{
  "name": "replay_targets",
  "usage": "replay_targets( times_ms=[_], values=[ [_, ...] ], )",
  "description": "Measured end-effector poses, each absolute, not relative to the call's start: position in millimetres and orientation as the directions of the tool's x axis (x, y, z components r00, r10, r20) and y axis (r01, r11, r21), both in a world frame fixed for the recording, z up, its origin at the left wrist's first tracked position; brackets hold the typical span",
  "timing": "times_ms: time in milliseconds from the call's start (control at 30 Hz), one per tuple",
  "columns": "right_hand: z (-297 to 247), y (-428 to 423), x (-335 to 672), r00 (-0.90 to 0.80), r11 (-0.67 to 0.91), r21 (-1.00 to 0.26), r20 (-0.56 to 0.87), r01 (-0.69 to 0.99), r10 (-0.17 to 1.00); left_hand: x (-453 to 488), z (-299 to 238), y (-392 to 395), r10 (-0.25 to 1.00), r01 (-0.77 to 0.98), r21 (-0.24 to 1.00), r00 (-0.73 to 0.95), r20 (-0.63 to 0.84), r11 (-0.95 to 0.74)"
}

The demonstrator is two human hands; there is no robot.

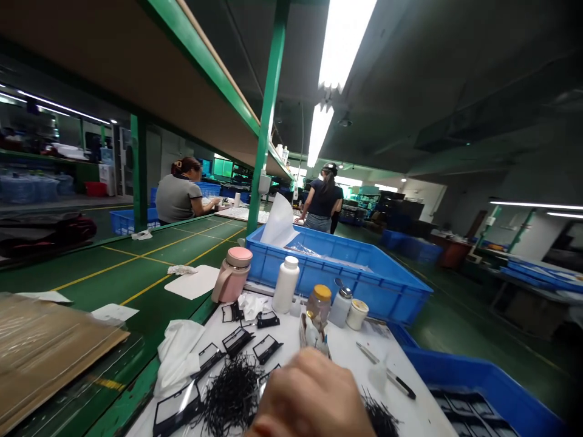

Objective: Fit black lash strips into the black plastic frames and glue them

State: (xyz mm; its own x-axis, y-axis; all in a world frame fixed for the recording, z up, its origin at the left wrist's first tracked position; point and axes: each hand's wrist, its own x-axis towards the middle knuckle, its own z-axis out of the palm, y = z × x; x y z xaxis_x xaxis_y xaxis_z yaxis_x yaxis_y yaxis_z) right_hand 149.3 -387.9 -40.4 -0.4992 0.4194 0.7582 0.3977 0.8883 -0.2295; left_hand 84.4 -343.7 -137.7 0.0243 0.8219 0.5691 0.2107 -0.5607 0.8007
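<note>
My right hand is raised close to the camera at the bottom middle, slightly blurred. Its fingers are curled closed; whatever they may hold is hidden. My left hand is out of view. Behind the hand, on the white work surface, lies a heap of thin black strips, with more black strips to the right. Several black frames with clear panes, such as this frame, are spread at the left. A craft knife and tweezers lie at the right.
Behind stand a pink mug, a white bottle, a yellow-lidded jar, a pump bottle and a blue crate. Another crate holds dark parts at lower right. A green post rises behind. Two people work farther off.
</note>
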Motion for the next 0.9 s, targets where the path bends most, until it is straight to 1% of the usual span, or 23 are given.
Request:
replay_targets(
  times_ms=[33, 67, 100, 133, 167, 200, 233, 300, 400, 467, 533, 600, 700, 733, 833, 867, 900],
  values=[
    [-44.0, -379.4, 142.3, -0.563, 0.892, -0.164, 0.724, 0.42, 0.399, 91.0, -132.9, -344.1, 0.845, 0.271, 0.836, -0.121, 0.521, -0.476],
    [-47.6, -372.1, 136.8, -0.625, 0.901, -0.108, 0.685, 0.42, 0.374, 98.3, -127.3, -344.4, 0.834, 0.329, 0.869, -0.295, 0.466, -0.369],
    [-51.1, -366.2, 132.8, -0.687, 0.906, -0.061, 0.631, 0.419, 0.36, 105.7, -121.2, -344.6, 0.779, 0.369, 0.894, -0.469, 0.415, -0.254],
    [-54.3, -361.8, 130.3, -0.727, 0.907, -0.032, 0.586, 0.419, 0.357, 112.1, -115.2, -344.8, 0.707, 0.386, 0.906, -0.592, 0.386, -0.172],
    [-57.3, -358.5, 129.1, -0.758, 0.911, -0.008, 0.551, 0.413, 0.349, 116.8, -109.9, -344.9, 0.653, 0.394, 0.908, -0.652, 0.386, -0.143],
    [-60.0, -356.1, 129.0, -0.777, 0.913, 0.009, 0.529, 0.408, 0.342, 119.2, -105.5, -344.9, 0.636, 0.405, 0.9, -0.655, 0.407, -0.158],
    [-62.6, -354.2, 129.7, -0.784, 0.915, 0.021, 0.525, 0.402, 0.332, 119.0, -102.5, -345.1, 0.645, 0.416, 0.89, -0.63, 0.432, -0.19],
    [-66.9, -350.7, 132.5, -0.783, 0.919, 0.035, 0.537, 0.392, 0.314, 111.1, -100.3, -346.4, 0.707, 0.432, 0.87, -0.537, 0.46, -0.237],
    [-70.5, -346.3, 139.0, -0.782, 0.929, 0.041, 0.555, 0.367, 0.284, 86.9, -103.6, -351.8, 0.807, 0.449, 0.866, -0.414, 0.42, -0.221],
    [-70.5, -346.3, 144.7, -0.785, 0.938, 0.046, 0.562, 0.343, 0.26, 68.7, -105.9, -356.7, 0.856, 0.429, 0.876, -0.346, 0.385, -0.221],
    [-69.6, -349.1, 151.7, -0.788, 0.943, 0.049, 0.564, 0.33, 0.247, 53.3, -106.7, -359.5, 0.903, 0.34, 0.898, -0.224, 0.366, -0.28],
    [-70.2, -352.5, 160.7, -0.783, 0.94, 0.048, 0.568, 0.339, 0.254, 42.0, -107.2, -357.3, 0.915, 0.157, 0.908, -0.052, 0.4, -0.388],
    [-79.0, -355.4, 179.0, -0.715, 0.914, -0.004, 0.622, 0.406, 0.32, 28.2, -110.3, -345.4, 0.928, 0.098, 0.926, -0.045, 0.371, -0.365],
    [-84.2, -355.6, 186.5, -0.671, 0.902, -0.034, 0.656, 0.431, 0.346, 23.0, -111.5, -340.7, 0.929, 0.081, 0.93, -0.073, 0.364, -0.358],
    [-102.8, -353.1, 209.7, -0.508, 0.854, -0.16, 0.744, 0.496, 0.434, 4.6, -111.8, -330.7, 0.899, -0.036, 0.925, -0.253, 0.359, -0.379],
    [-108.4, -351.4, 216.4, -0.467, 0.834, -0.203, 0.749, 0.514, 0.471, -1.1, -110.5, -329.6, 0.89, -0.018, 0.923, -0.274, 0.365, -0.384],
    [-113.3, -349.5, 221.8, -0.443, 0.818, -0.242, 0.743, 0.521, 0.502, -5.8, -108.7, -329.6, 0.891, 0.04, 0.925, -0.255, 0.376, -0.379]
  ],
)
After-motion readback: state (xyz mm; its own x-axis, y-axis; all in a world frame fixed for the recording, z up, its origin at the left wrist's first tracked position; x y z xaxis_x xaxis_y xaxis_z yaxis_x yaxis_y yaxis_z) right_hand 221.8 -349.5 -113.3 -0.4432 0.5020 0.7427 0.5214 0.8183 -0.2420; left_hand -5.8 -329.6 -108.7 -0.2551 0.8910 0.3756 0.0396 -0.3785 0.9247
